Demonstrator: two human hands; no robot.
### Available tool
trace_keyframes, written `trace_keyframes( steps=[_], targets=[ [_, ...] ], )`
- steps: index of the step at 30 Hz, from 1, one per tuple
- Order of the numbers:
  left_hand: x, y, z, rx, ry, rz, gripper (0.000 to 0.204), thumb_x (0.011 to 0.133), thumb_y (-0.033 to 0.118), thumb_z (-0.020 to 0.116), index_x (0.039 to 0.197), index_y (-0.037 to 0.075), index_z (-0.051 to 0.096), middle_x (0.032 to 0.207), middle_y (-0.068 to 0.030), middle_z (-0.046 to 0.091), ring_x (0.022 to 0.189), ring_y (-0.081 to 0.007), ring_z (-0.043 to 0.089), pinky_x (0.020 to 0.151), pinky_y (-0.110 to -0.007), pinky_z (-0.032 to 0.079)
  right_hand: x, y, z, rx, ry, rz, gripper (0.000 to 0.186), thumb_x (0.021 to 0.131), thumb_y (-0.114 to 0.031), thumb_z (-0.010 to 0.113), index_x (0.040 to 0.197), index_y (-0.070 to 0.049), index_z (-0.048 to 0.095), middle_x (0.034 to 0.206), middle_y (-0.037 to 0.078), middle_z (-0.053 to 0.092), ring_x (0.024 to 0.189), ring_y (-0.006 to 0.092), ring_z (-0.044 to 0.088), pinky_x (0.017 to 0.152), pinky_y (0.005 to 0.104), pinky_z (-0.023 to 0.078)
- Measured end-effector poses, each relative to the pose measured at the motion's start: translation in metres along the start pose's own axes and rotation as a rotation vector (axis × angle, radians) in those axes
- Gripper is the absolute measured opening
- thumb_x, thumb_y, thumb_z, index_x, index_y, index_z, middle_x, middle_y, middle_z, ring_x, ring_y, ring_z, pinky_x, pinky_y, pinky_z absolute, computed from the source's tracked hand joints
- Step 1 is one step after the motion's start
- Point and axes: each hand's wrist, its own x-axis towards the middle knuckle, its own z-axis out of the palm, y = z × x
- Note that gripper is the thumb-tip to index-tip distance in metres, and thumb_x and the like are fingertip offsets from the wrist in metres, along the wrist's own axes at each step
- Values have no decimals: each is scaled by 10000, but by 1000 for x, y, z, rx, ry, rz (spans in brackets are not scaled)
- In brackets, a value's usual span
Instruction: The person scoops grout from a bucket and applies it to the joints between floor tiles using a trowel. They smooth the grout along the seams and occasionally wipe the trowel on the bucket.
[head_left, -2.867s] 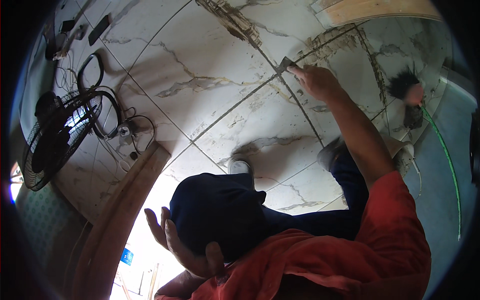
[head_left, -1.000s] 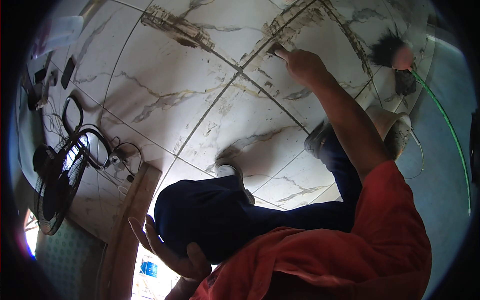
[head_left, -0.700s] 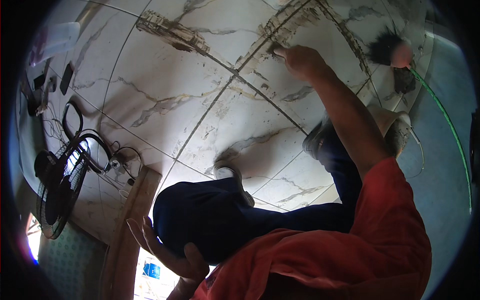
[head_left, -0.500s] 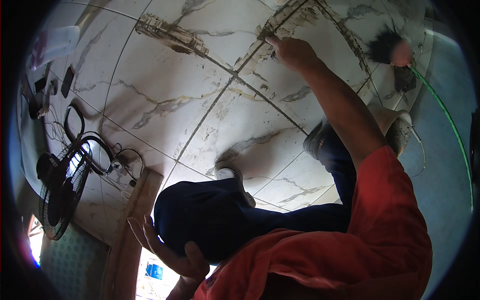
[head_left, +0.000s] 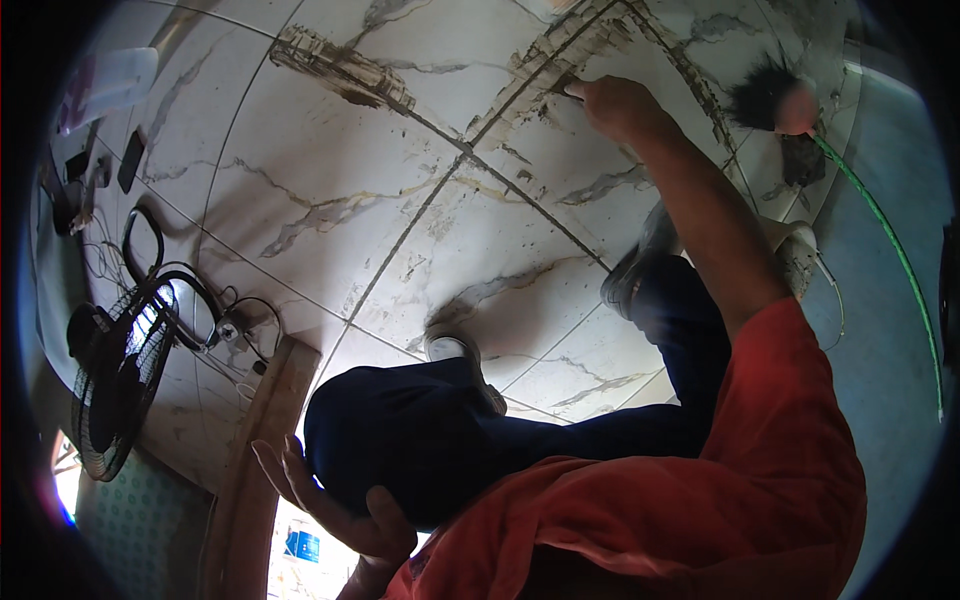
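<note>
OK, L side first: black fan [head_left: 115, 385] by the wall, cords [head_left: 228, 328] tangled next to it, dark flat slab [head_left: 130, 160] further up the floor, clear plastic container [head_left: 110, 90] above that. Lower L, a wooden beam [head_left: 255, 450] slants in next to the bright gap. Over on the R: black-bristled brush [head_left: 760, 95] w/ a green rod [head_left: 890, 235], well apart from the hand, and a pale container [head_left: 798, 265] partly hidden behind the forearm. The navy-clad knee [head_left: 390, 425] and two shoes [head_left: 452, 348] block some of the tiled floor [head_left: 330, 270].

Up top, the R hand [head_left: 622, 108] reaches fwd over the tiles, fingers curled and pinching a small dark scraper [head_left: 566, 84]. Only its edge peeks out L of the fingertips, the rest is under the hand; it's just R of a smeared grout line [head_left: 545, 68]. Can't tell exact contact w/ the tile. L hand [head_left: 350, 515]? Fingers spread, loosely apart, palm up approx., right beside the knee.
</note>
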Motion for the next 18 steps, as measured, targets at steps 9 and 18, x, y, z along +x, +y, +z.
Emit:
trace_keyframes(
  steps=[9,18],
  targets=[
    [5,5,7,-56,51,-2,803,976,537,458,1519,-30,286,1576,-344,176,1473,-475,203,1161,-581,230,21,29,7,49,112,-62,454,1008,-193,432,1453,-249,497,1083,181,698,1004,335,678,882,457,544],
    [3,14,9,-46,49,-60,808,975,570,448,1517,-12,306,1580,-321,190,1481,-457,189,1167,-585,202,26,-7,-37,60,31,-12,512,947,-105,469,1435,-250,521,1214,166,671,1116,322,658,950,441,524]
  ],
)
